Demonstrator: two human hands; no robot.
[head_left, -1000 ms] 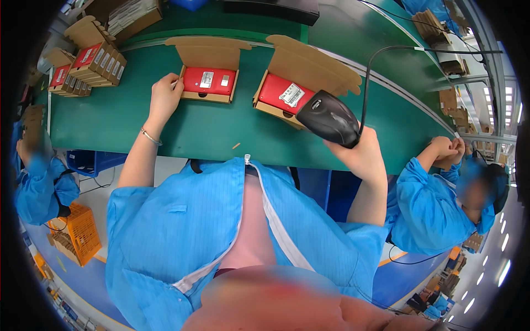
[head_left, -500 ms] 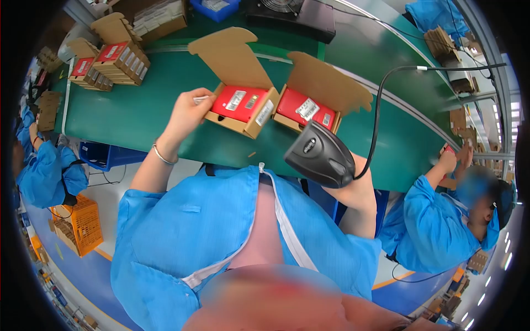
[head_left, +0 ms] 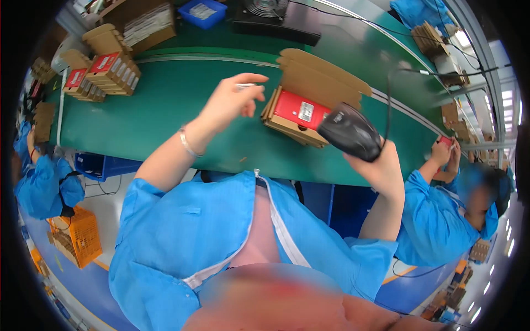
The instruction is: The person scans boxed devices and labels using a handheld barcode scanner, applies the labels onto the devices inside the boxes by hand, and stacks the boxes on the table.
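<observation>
An open cardboard box (head_left: 290, 124) stands on the green table, its flap raised and a red item (head_left: 292, 106) with a white label inside. A second cardboard layer shows along its left and lower edges. Just left of it, above the table, is my left hand (head_left: 232, 102), index finger extended and a small white object, too small to name, between the fingers. My right hand (head_left: 381, 168) grips a black handheld scanner (head_left: 350, 132), which hangs over the box's right corner and hides part of it.
Stacked boxes (head_left: 113, 74) with red items stand at the far left. Behind are a blue tray (head_left: 202, 12) and a black device (head_left: 276, 25). The scanner's cable (head_left: 388, 105) rises on the right. Co-workers sit right (head_left: 441, 220) and left (head_left: 41, 182); an orange crate (head_left: 83, 237) is below.
The separate left box has gone from its place, and a cardboard layer now shows under the remaining one. My left hand has moved right and opened somewhat; the scanner has shifted right.
</observation>
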